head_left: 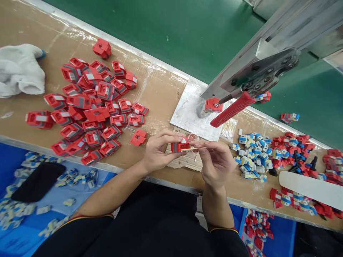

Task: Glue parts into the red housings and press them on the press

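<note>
Green background (166, 39) lay beyond a long brown surface (158, 96) that slanted across the view. Above its front part, a person in a dark top (160, 221) worked with both bare hands on a red-and-grey block (176, 146). The left hand (158, 151) gripped the block from its left side, fingers along the far edge and thumb at the near one. The right hand (217, 160), just beside the block's right end, pinched a thin pale stick (192, 149); whether the stick's tip touched the block was too small to tell. The block's long axis ran roughly from one hand toward the other, and the stick lay nearly parallel along its near side. Of the two, the left hand was nearer, in firm contact. Beyond them stood a metal clamp (268, 73) with a red handle (233, 109). Similar blocks (93, 137) were heaped to the left; blue-and-white pieces (253, 153) lay to the right.
</note>
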The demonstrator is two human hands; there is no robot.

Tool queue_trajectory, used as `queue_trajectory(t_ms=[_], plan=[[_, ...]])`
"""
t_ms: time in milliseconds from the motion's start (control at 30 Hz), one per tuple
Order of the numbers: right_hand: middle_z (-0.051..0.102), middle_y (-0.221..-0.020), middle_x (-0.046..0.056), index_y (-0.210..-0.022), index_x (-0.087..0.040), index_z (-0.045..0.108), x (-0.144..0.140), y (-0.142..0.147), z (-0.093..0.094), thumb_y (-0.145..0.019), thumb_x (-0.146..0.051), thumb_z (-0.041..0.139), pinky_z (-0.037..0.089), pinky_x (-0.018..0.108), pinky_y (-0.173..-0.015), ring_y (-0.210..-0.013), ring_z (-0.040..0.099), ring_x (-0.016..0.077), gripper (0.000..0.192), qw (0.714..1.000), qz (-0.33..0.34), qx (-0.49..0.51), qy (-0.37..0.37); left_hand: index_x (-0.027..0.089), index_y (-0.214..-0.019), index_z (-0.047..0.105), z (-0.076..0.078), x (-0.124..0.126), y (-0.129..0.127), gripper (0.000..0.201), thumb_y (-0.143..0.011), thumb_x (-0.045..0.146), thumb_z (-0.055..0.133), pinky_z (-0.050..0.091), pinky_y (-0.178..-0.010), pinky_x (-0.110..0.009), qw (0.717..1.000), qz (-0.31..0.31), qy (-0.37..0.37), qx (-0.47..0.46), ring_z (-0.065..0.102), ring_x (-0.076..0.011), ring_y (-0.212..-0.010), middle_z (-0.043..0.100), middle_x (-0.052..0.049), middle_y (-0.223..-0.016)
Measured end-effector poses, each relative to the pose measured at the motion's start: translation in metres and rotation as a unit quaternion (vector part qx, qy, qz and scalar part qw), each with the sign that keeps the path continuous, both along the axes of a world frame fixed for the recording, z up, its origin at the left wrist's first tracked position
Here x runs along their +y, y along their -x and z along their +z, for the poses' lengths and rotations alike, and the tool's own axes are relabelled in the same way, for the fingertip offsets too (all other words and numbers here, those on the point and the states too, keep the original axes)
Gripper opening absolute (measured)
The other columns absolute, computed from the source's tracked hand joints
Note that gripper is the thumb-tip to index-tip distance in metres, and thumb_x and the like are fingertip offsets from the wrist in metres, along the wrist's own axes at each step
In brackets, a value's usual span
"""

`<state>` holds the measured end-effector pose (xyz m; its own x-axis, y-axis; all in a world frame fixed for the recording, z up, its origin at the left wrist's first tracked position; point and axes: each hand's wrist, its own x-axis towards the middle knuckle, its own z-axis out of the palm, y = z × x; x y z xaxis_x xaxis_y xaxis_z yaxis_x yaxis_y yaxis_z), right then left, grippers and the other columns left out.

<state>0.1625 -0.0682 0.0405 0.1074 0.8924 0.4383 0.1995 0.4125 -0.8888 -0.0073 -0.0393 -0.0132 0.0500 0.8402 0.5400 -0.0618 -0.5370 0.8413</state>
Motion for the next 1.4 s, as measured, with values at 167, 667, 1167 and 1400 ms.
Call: queue_trajectory(t_ms=[167,667,1167,1400], plan=[[0.083,-0.1,0.001,-0.117,-0.027,0.071,-0.002,-0.003,-0.003,-0.096,-0.004,0.068,0.072,0.031,-0.081,-0.094,0.083,0.0183,0.032,0.999,0.014,-0.036,-0.021,0.023,-0.115,0.078,0.0,0.0,-0.001,0.041,-0.078,0.019,0.094,0.067,-0.089,-0.031,1.0,0.009,-0.005,-0.002,0.081,-0.0208,-0.1,0.08,-0.008,-0.106],[0.077,-0.089,0.0,-0.124,-0.028,0.066,0.0,-0.041,0.006,-0.093,-0.004,0.068,0.061,0.03,-0.062,-0.077,0.076,0.0172,0.039,0.979,-0.059,-0.139,-0.135,0.023,-0.114,0.08,0.001,0.002,0.003,0.04,-0.077,0.02,0.094,0.065,-0.087,-0.03,0.998,-0.016,0.046,-0.041,0.078,-0.0195,-0.097,0.078,-0.009,-0.107],[0.078,-0.087,0.0,-0.111,-0.026,0.065,-0.001,-0.031,0.007,-0.094,-0.008,0.071,0.064,0.032,-0.066,-0.078,0.076,0.0176,0.026,0.988,-0.019,-0.123,-0.096,0.019,-0.087,0.062,0.013,0.006,0.001,0.049,-0.093,0.068,0.062,0.03,-0.04,-0.021,0.826,-0.283,0.41,-0.264,0.045,-0.0109,-0.04,0.059,0.001,-0.054],[0.079,-0.086,0.0,-0.109,-0.025,0.061,0.003,0.021,0.011,-0.101,-0.017,0.067,0.073,0.039,-0.076,-0.084,0.083,0.0202,0.014,0.998,0.037,0.004,-0.049,0.018,-0.079,0.064,0.016,0.002,0.001,0.078,-0.082,0.094,0.048,0.026,-0.038,-0.024,0.852,-0.222,0.443,-0.168,0.038,-0.0104,-0.038,0.051,0.003,-0.051]])
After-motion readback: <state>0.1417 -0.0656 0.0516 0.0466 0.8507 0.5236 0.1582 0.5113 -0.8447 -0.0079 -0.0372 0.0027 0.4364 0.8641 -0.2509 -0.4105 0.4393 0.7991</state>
